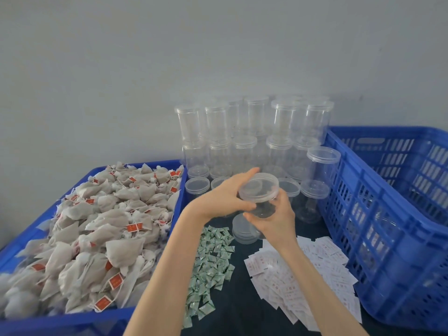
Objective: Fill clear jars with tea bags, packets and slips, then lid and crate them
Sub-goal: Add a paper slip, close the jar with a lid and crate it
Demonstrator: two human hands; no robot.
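- The left hand (224,195) has its grip curled on the rim of a clear round plastic lid (258,187), while the right hand (271,220) grasps the clear cylindrical plastic jar (263,209) from below; both are held above the dark surface (244,304), in front of the stacked clear empty jars (254,137).
- The jar looks slick and light; if the lid is tight and comes free with a jerk, the jar may slip out of the right hand and knock the tall lidded jar (320,180) just beside it.
- A swinging elbow may topple the stack, since the jars stand two high.
- A dropped lid may land among the small green-and-white packets (211,260) or the white printed paper slips (303,275) and scatter them.
- The grey pyramid tea bags (97,226) heap above the rim of the left blue plastic crate (68,321), so a careless grab may spill some; the right blue slatted crate (388,214) stands close.
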